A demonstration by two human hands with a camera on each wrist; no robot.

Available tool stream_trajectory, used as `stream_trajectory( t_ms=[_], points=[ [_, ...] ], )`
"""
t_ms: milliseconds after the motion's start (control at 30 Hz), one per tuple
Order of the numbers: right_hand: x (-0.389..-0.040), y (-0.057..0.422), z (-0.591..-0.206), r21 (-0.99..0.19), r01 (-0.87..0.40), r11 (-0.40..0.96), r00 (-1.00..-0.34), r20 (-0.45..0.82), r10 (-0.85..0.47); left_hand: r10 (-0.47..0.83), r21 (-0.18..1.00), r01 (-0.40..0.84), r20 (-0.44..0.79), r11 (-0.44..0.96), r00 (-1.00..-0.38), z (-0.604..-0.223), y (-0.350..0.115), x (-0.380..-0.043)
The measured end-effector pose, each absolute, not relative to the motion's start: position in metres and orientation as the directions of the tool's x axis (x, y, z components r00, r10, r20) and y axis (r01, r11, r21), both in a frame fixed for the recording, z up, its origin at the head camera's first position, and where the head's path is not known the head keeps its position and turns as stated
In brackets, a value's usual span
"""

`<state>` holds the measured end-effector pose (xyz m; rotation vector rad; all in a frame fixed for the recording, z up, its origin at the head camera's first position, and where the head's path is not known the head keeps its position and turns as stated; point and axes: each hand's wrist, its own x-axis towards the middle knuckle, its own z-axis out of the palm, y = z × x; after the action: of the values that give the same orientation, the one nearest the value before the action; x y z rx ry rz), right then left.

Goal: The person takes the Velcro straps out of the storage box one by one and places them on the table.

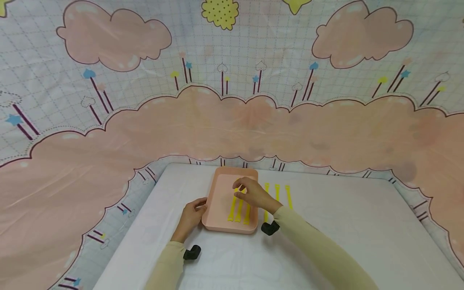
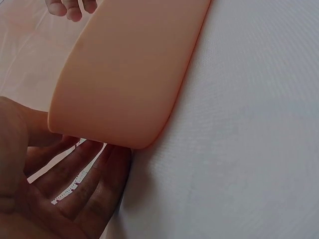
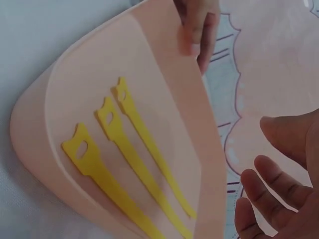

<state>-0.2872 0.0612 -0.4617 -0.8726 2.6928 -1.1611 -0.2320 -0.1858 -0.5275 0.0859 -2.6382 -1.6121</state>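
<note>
A pink rectangular tray (image 1: pixel 217 201) lies on the white table. Three flat yellow plastic strips (image 3: pixel 124 154), each with a notched, holed wider end, lie side by side in it. My left hand (image 1: pixel 192 213) holds the tray's left side, thumb at the rim and fingers (image 2: pixel 89 169) along the outer wall. Over the right part of the tray hovers my right hand (image 1: pixel 255 193), fingers loosely bent and apart, with nothing between them. In the right wrist view this right hand (image 3: pixel 284 184) shows beside the tray. It partly covers the strips in the head view.
Three more yellow strips (image 1: pixel 288 195) lie on the table (image 1: pixel 337 225) just right of the tray, partly behind the right forearm. Black wrist mounts (image 1: pixel 192 252) sit on both wrists. A patterned cloth (image 1: pixel 282 133) hangs behind and around the table.
</note>
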Motion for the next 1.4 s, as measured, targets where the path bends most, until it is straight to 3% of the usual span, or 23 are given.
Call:
stream_trajectory(
  t_ms=[600,1067,1400],
  points=[
    [-0.306,0.047,-0.457,-0.467,-0.584,0.664,-0.752,0.003,-0.659,-0.092,0.901,-0.059,-0.022,0.429,-0.996,-0.523,-0.180,-0.231],
    [-0.321,0.035,-0.468,-0.256,-0.637,0.727,-0.715,-0.156,-0.682,-0.091,0.895,-0.052,-0.013,0.443,-0.996,-0.523,-0.181,-0.230],
    [-0.323,0.028,-0.479,-0.212,-0.611,0.762,-0.722,-0.245,-0.647,-0.087,0.894,-0.043,-0.004,0.447,-0.996,-0.520,-0.183,-0.226]
  ],
)
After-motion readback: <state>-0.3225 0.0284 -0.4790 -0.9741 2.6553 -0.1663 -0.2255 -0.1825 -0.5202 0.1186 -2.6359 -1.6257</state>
